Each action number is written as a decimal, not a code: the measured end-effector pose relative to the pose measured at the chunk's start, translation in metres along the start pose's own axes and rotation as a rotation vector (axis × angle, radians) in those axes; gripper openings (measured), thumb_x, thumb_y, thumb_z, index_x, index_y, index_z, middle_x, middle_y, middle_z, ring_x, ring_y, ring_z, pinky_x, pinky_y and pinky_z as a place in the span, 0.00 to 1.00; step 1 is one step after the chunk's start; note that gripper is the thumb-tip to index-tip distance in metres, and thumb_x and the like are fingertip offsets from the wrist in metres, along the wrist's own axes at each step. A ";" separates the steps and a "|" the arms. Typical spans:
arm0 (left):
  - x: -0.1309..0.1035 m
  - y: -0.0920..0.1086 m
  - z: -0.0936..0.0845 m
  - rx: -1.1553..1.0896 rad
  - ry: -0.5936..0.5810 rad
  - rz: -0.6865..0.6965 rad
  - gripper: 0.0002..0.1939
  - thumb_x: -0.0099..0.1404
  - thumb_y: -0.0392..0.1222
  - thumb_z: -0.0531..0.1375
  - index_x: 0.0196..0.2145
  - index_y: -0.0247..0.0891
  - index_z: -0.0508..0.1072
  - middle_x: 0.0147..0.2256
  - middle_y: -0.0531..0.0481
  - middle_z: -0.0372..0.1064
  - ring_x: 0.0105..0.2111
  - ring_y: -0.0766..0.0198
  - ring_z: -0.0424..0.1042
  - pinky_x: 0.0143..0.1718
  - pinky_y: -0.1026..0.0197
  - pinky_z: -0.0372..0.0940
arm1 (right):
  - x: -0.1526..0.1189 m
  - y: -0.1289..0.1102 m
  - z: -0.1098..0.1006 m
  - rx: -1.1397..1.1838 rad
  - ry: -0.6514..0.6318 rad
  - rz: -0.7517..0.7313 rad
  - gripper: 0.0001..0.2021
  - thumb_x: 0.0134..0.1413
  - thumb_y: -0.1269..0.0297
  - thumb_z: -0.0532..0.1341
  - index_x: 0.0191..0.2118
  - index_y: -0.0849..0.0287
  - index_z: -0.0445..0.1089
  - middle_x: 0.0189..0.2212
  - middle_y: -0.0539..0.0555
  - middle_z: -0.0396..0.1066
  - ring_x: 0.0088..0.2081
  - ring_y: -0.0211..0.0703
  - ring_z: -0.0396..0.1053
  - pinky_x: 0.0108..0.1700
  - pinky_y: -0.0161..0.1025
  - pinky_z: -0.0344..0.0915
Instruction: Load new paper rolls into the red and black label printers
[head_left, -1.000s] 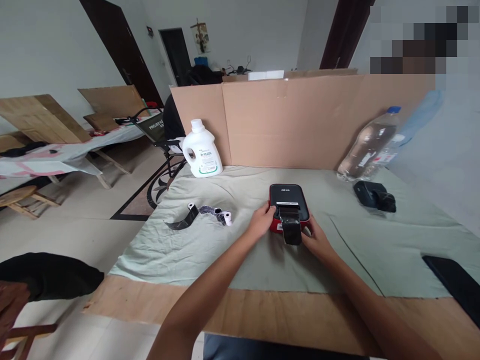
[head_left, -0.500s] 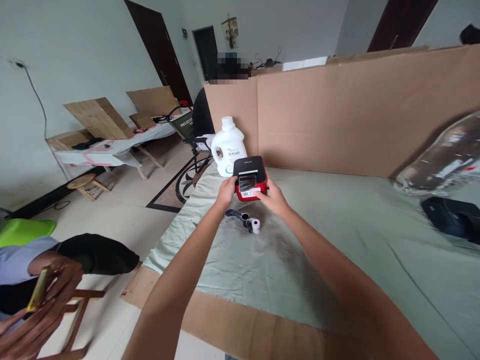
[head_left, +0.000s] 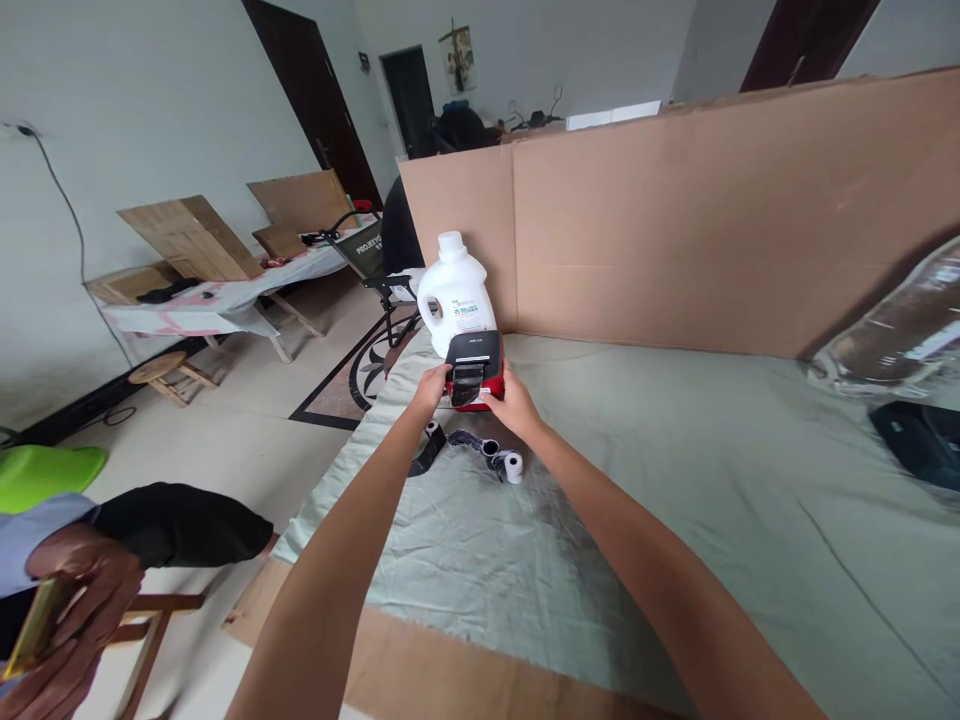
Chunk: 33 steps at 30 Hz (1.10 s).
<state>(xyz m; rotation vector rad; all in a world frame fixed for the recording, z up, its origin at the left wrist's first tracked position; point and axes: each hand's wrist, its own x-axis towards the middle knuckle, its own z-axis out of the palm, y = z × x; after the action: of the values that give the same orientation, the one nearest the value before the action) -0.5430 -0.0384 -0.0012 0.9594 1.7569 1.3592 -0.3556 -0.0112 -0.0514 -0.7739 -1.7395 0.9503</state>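
Both hands hold a small label printer, black on top and red below (head_left: 484,345), by its two sides. My left hand (head_left: 432,390) grips the left side and my right hand (head_left: 515,403) the right side, thumb toward the front. A strip of dark film (head_left: 468,384) hangs from the printer's front slot. Just behind it stands a white detergent bottle (head_left: 456,290) with a handle. Nearer me lie small rolls with dark ribbon (head_left: 514,466) on the pale green cloth (head_left: 637,480). Another dark roll (head_left: 429,452) is partly hidden behind my left forearm.
A cardboard panel (head_left: 637,230) closes off the table's far side. At the right are a plastic-wrapped brown bundle (head_left: 892,320) and a black object (head_left: 919,440). To the left, another person's hands (head_left: 75,590) hold a yellowish object. A wooden stool (head_left: 161,370) stands on the floor.
The printer has moved left, in front of the bottle's base, with both hands still on it. The dark roll by my left forearm has come into view. The other person's hands have shifted slightly.
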 end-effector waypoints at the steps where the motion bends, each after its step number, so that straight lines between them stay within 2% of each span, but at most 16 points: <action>1: -0.001 0.000 0.001 0.010 -0.004 0.002 0.15 0.58 0.53 0.60 0.30 0.38 0.74 0.29 0.48 0.75 0.30 0.62 0.71 0.35 0.61 0.69 | 0.000 0.002 0.000 0.002 0.001 0.015 0.42 0.56 0.58 0.70 0.75 0.49 0.57 0.61 0.57 0.75 0.66 0.64 0.67 0.70 0.66 0.60; 7: -0.002 0.012 0.007 0.107 -0.005 0.003 0.15 0.59 0.52 0.60 0.34 0.37 0.77 0.32 0.44 0.79 0.37 0.54 0.78 0.41 0.55 0.74 | -0.002 0.007 0.000 0.001 -0.004 0.053 0.42 0.56 0.56 0.70 0.74 0.49 0.58 0.63 0.58 0.72 0.69 0.63 0.63 0.72 0.67 0.58; 9: -0.005 0.020 0.005 0.144 0.011 0.020 0.16 0.61 0.50 0.60 0.39 0.37 0.79 0.41 0.41 0.82 0.48 0.50 0.79 0.49 0.52 0.74 | -0.006 0.005 -0.006 -0.002 -0.024 0.063 0.42 0.54 0.54 0.70 0.73 0.49 0.60 0.65 0.57 0.71 0.71 0.63 0.62 0.73 0.67 0.57; 11: -0.019 0.028 0.001 0.190 0.055 0.085 0.19 0.64 0.48 0.58 0.49 0.37 0.79 0.54 0.39 0.79 0.60 0.49 0.73 0.60 0.53 0.68 | -0.015 0.005 -0.026 -0.032 -0.041 0.087 0.41 0.51 0.53 0.72 0.71 0.50 0.63 0.66 0.59 0.69 0.72 0.64 0.60 0.74 0.67 0.54; 12: -0.032 0.030 -0.001 0.226 0.093 0.153 0.22 0.66 0.47 0.57 0.54 0.37 0.77 0.61 0.40 0.75 0.65 0.51 0.69 0.64 0.54 0.65 | -0.023 0.006 -0.044 -0.056 -0.039 0.098 0.40 0.50 0.53 0.72 0.69 0.51 0.65 0.67 0.59 0.69 0.72 0.65 0.60 0.75 0.67 0.53; 14: -0.072 0.030 -0.005 0.319 0.182 0.361 0.26 0.71 0.45 0.53 0.63 0.39 0.71 0.68 0.42 0.67 0.69 0.55 0.64 0.69 0.56 0.60 | -0.046 0.010 -0.098 -0.126 -0.009 0.108 0.36 0.48 0.53 0.72 0.65 0.50 0.70 0.66 0.60 0.69 0.71 0.66 0.62 0.75 0.67 0.52; 15: -0.097 0.027 -0.007 0.366 0.206 0.477 0.26 0.72 0.45 0.51 0.65 0.39 0.68 0.69 0.43 0.65 0.69 0.56 0.64 0.70 0.55 0.60 | -0.062 0.012 -0.133 -0.170 0.022 0.110 0.33 0.48 0.53 0.72 0.62 0.48 0.72 0.65 0.60 0.70 0.69 0.66 0.63 0.74 0.67 0.53; 17: -0.155 0.013 -0.010 0.408 0.185 0.634 0.25 0.74 0.48 0.51 0.64 0.40 0.69 0.65 0.43 0.70 0.67 0.55 0.67 0.70 0.52 0.61 | -0.100 0.013 -0.215 -0.321 0.119 0.132 0.28 0.51 0.55 0.70 0.60 0.47 0.73 0.63 0.60 0.71 0.67 0.64 0.65 0.72 0.66 0.55; 18: -0.184 0.002 -0.011 0.427 0.128 0.676 0.24 0.74 0.50 0.51 0.62 0.42 0.71 0.62 0.43 0.72 0.65 0.53 0.69 0.69 0.50 0.62 | -0.122 0.010 -0.257 -0.437 0.196 0.153 0.26 0.53 0.57 0.69 0.59 0.48 0.73 0.62 0.61 0.71 0.67 0.63 0.65 0.72 0.64 0.54; 20: -0.235 -0.024 -0.012 0.552 -0.103 0.692 0.22 0.75 0.51 0.51 0.60 0.47 0.74 0.57 0.44 0.77 0.61 0.50 0.73 0.67 0.45 0.65 | -0.164 -0.002 -0.338 -0.716 0.364 0.223 0.26 0.54 0.62 0.66 0.60 0.54 0.71 0.60 0.66 0.71 0.66 0.62 0.63 0.71 0.62 0.52; 22: -0.272 -0.052 -0.007 0.695 -0.324 0.707 0.23 0.75 0.50 0.51 0.63 0.53 0.75 0.56 0.46 0.78 0.61 0.49 0.73 0.67 0.42 0.66 | -0.197 -0.017 -0.402 -0.990 0.530 0.336 0.28 0.59 0.62 0.64 0.64 0.65 0.67 0.62 0.74 0.67 0.67 0.63 0.59 0.69 0.61 0.49; 23: -0.284 -0.064 -0.004 0.768 -0.403 0.720 0.25 0.75 0.50 0.51 0.65 0.54 0.73 0.59 0.47 0.76 0.63 0.48 0.72 0.68 0.41 0.64 | -0.209 -0.025 -0.426 -1.088 0.627 0.430 0.31 0.60 0.60 0.65 0.66 0.67 0.65 0.63 0.77 0.65 0.67 0.64 0.57 0.67 0.61 0.50; 25: -0.298 -0.082 0.004 0.914 -0.500 0.748 0.27 0.75 0.50 0.52 0.70 0.54 0.68 0.68 0.48 0.68 0.69 0.48 0.65 0.72 0.38 0.59 | -0.221 -0.037 -0.460 -1.194 0.792 0.620 0.37 0.59 0.57 0.69 0.69 0.69 0.60 0.65 0.79 0.62 0.67 0.65 0.54 0.64 0.60 0.49; 27: -0.302 -0.091 0.010 1.041 -0.530 0.762 0.30 0.77 0.51 0.51 0.73 0.52 0.62 0.73 0.49 0.56 0.74 0.46 0.56 0.74 0.34 0.53 | -0.221 -0.042 -0.480 -1.168 0.843 0.774 0.45 0.58 0.52 0.72 0.72 0.69 0.56 0.65 0.80 0.61 0.66 0.65 0.55 0.61 0.58 0.51; 30: -0.302 -0.092 0.011 1.144 -0.554 0.759 0.31 0.78 0.52 0.49 0.75 0.52 0.57 0.76 0.50 0.49 0.76 0.47 0.49 0.74 0.32 0.50 | -0.212 -0.040 -0.495 -1.043 0.725 0.904 0.52 0.55 0.50 0.73 0.76 0.70 0.50 0.64 0.82 0.62 0.64 0.63 0.61 0.55 0.53 0.54; 33: -0.302 -0.088 0.007 1.171 -0.595 0.756 0.31 0.78 0.53 0.49 0.76 0.53 0.54 0.76 0.50 0.46 0.77 0.48 0.47 0.75 0.34 0.49 | -0.203 -0.036 -0.503 -1.004 0.607 0.934 0.56 0.52 0.54 0.75 0.77 0.69 0.45 0.65 0.83 0.60 0.64 0.63 0.63 0.53 0.51 0.55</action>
<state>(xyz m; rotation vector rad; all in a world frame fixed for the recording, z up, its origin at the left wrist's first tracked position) -0.4054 -0.3153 -0.0615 2.5139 1.6622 0.1273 0.1820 -0.0727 0.0022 -2.3656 -1.1819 0.2132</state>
